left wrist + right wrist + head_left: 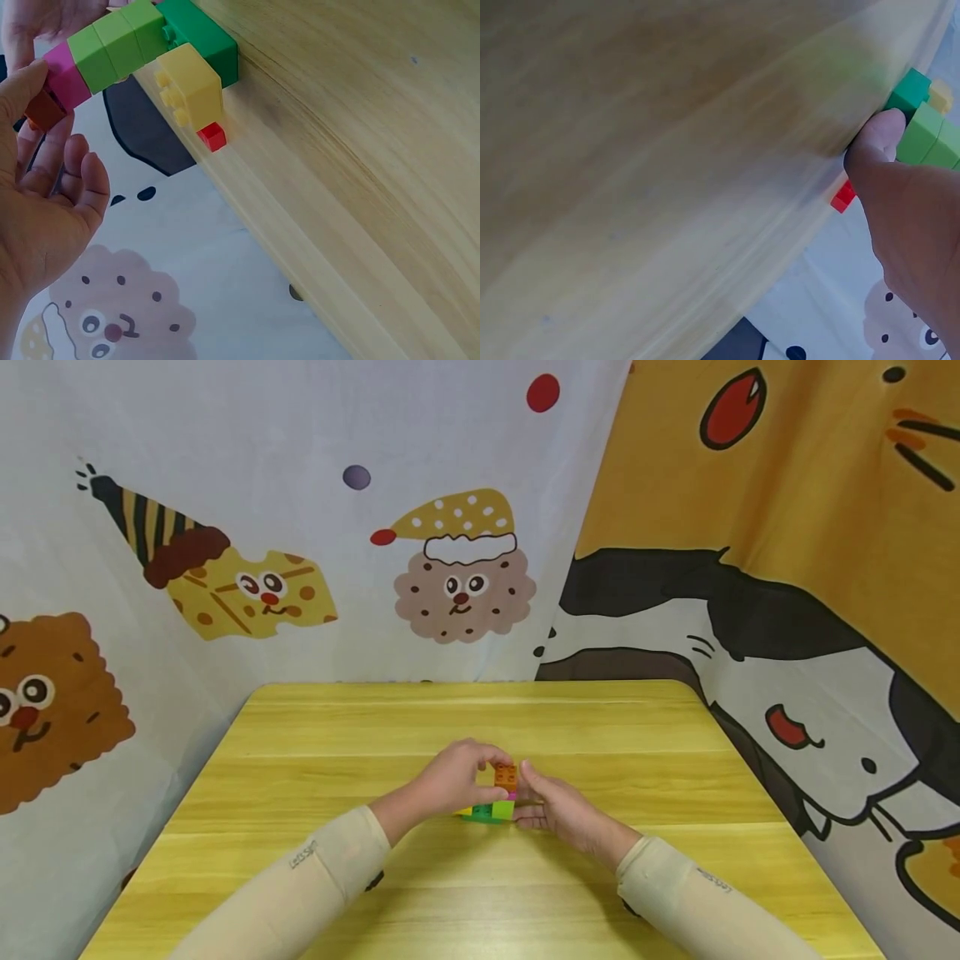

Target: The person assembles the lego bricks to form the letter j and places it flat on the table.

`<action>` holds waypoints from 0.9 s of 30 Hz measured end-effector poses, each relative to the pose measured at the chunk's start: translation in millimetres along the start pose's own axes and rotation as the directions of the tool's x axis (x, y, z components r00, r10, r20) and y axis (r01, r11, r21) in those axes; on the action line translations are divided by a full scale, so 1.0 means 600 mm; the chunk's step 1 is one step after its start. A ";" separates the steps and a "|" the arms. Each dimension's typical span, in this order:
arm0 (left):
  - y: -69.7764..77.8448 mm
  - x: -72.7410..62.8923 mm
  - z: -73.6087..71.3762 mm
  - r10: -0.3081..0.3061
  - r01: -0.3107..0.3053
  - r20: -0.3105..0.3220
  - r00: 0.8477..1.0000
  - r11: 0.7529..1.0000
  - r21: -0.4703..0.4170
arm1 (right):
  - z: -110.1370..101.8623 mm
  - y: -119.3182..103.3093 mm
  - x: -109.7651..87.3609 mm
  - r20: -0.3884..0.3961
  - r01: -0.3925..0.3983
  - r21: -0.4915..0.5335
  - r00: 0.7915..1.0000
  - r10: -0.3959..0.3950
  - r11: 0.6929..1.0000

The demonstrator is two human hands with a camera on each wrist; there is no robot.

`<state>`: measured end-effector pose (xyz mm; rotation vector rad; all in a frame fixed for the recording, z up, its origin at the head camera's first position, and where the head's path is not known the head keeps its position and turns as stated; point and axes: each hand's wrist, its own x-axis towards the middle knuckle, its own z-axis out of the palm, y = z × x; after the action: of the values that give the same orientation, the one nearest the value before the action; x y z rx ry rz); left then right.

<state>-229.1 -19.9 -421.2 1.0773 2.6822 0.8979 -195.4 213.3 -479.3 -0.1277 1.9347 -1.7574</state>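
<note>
A stack of toy building bricks stands near the table's middle: a dark green brick (206, 37), light green bricks (116, 45), a magenta brick (67, 79), a yellow brick (193, 86) and, on top, an orange brick (506, 776). My left hand (459, 779) pinches the orange brick between thumb and fingers. From the right side, my right hand (566, 810) holds the stack, its lower fingers at the light green end and its thumb raised beside the orange brick. A small red brick (213, 136) shows past the yellow one; the head view hides it.
The wooden table (480, 902) has its far edge against a cloth backdrop (300, 443) with cartoon prints. Light sleeves cover both forearms. No other loose object shows on the tabletop around the hands.
</note>
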 end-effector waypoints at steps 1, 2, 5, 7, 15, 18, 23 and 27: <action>0.000 0.000 -0.001 0.000 0.000 0.004 1.000 1.000 0.000 | 0.001 -0.001 0.000 -0.004 -0.001 -0.001 1.000 0.001 1.000; 0.001 0.000 -0.001 -0.001 0.001 0.007 1.000 1.000 0.001 | 0.001 -0.001 0.000 -0.007 -0.002 0.000 1.000 0.002 1.000; 0.003 0.000 -0.003 -0.011 0.011 0.010 1.000 1.000 0.002 | 0.003 -0.002 0.002 -0.017 -0.005 0.002 1.000 0.005 1.000; 0.005 0.000 -0.004 -0.025 0.025 0.012 1.000 1.000 -0.001 | 0.004 -0.002 0.002 -0.021 -0.011 0.002 1.000 0.011 1.000; 0.007 -0.001 -0.005 -0.064 0.065 0.008 0.998 0.996 -0.056 | 0.007 -0.005 0.000 -0.027 -0.025 -0.018 0.999 0.024 1.000; 0.008 -0.002 -0.006 -0.082 0.082 0.008 0.997 0.992 -0.092 | 0.007 -0.007 0.001 -0.026 -0.029 -0.025 0.999 0.028 0.999; 0.009 -0.002 -0.006 -0.101 0.102 0.009 0.995 0.989 -0.103 | 0.007 -0.010 0.005 -0.041 -0.036 -0.014 0.999 0.035 0.999; 0.009 0.000 -0.005 -0.115 0.115 0.008 0.993 0.987 -0.108 | 0.006 -0.016 0.006 -0.052 -0.033 -0.006 0.998 0.033 0.999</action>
<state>-226.7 -18.5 -415.6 0.8908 2.6289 1.0070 -199.7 207.0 -471.6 -0.0531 1.9682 -1.7487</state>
